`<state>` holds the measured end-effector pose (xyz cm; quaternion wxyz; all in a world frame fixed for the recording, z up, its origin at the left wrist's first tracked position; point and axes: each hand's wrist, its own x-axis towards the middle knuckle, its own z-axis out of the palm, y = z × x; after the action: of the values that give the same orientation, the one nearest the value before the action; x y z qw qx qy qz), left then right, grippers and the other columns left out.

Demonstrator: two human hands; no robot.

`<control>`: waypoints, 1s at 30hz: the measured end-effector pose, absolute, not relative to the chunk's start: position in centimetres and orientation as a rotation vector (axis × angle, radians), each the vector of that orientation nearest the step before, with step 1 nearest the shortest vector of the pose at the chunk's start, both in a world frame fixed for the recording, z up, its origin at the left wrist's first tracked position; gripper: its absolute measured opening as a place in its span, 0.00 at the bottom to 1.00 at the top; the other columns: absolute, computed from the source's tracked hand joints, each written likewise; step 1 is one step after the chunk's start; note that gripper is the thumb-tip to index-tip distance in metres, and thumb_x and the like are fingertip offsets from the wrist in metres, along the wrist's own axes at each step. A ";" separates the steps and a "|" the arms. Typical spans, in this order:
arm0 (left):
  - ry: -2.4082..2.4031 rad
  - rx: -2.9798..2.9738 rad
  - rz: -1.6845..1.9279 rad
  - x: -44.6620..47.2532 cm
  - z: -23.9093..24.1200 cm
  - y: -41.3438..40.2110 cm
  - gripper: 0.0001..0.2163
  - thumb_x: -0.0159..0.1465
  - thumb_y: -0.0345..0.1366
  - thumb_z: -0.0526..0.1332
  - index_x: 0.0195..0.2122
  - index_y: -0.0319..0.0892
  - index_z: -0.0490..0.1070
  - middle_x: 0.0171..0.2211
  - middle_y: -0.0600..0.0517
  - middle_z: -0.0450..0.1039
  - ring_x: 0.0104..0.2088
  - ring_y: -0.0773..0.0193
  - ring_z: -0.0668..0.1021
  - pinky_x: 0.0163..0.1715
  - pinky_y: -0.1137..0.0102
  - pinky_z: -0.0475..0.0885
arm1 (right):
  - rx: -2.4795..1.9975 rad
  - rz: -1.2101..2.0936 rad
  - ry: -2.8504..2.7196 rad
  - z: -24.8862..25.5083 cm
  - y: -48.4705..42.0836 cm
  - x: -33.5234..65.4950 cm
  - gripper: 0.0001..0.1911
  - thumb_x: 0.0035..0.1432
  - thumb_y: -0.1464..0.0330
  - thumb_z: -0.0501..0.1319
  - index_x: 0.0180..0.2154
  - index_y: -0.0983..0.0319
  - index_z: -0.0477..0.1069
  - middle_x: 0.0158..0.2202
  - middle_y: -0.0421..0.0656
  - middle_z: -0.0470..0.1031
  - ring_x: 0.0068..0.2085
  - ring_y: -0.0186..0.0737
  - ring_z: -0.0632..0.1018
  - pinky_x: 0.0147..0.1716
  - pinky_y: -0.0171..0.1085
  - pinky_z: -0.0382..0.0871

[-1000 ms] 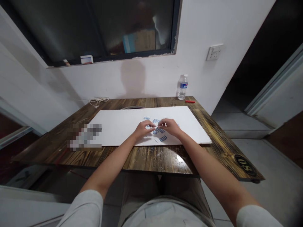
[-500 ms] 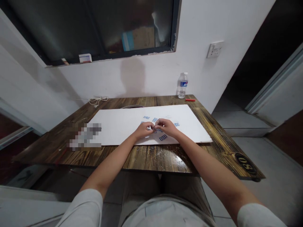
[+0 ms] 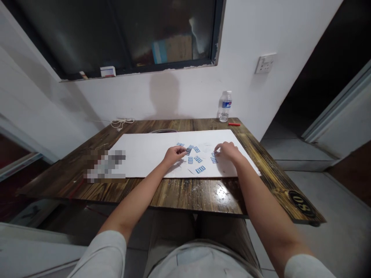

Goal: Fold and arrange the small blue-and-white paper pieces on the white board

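Your left hand (image 3: 174, 155) pinches a dark strip (image 3: 188, 151) by its edge over the white board (image 3: 145, 154), presumably leaving its face uncovered. Your right hand (image 3: 229, 150) curls beside blue-marked pieces (image 3: 213, 160), spread perhaps so each shows; its grip cannot be told.

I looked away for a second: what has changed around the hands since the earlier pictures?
The right hand has parted from the left hand, moving right to blue-edged rectangles. A dark piece now shows at the left fingertips. Bottle, red stick and white board stayed put.
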<state>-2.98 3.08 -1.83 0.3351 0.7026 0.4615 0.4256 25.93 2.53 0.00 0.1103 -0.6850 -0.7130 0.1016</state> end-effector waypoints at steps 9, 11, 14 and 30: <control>1.154 1.801 1.127 -3.2 -2.5 3.7 0.16 0.50 0.46 0.69 0.35 0.40 0.78 0.32 0.48 0.79 0.31 0.61 0.78 0.32 0.67 0.73 | -2.045 0.304 -2.227 -0.2 2.6 25.3 0.12 0.52 0.67 0.67 0.41 0.59 0.79 0.45 0.52 0.76 0.48 0.54 0.74 0.42 0.44 0.65; 1.146 1.798 1.122 -3.2 -2.4 3.6 0.15 0.50 0.46 0.69 0.34 0.40 0.77 0.31 0.48 0.78 0.31 0.61 0.78 0.32 0.68 0.72 | -2.048 0.318 -2.216 -0.3 2.8 25.4 0.12 0.53 0.67 0.66 0.41 0.60 0.78 0.45 0.51 0.77 0.46 0.52 0.75 0.41 0.42 0.65; 1.163 1.790 1.130 -3.2 -2.3 3.5 0.15 0.51 0.46 0.69 0.32 0.40 0.77 0.31 0.48 0.78 0.31 0.61 0.78 0.32 0.68 0.72 | -2.010 0.333 -2.197 -0.4 3.1 25.9 0.09 0.55 0.68 0.63 0.40 0.61 0.78 0.43 0.50 0.79 0.42 0.47 0.77 0.37 0.38 0.64; 1.152 1.814 1.089 -2.9 -1.3 2.8 0.18 0.48 0.51 0.71 0.24 0.40 0.74 0.24 0.52 0.74 0.27 0.63 0.75 0.29 0.69 0.69 | -0.922 1.110 -1.627 -1.0 1.7 18.3 0.18 0.47 0.53 0.65 0.27 0.61 0.69 0.23 0.38 0.72 0.26 0.35 0.71 0.29 0.35 0.63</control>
<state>-2.86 2.80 -1.27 0.3582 0.7031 0.4464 0.4220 18.29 1.70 -0.96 0.4649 -0.3752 -0.6624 0.4521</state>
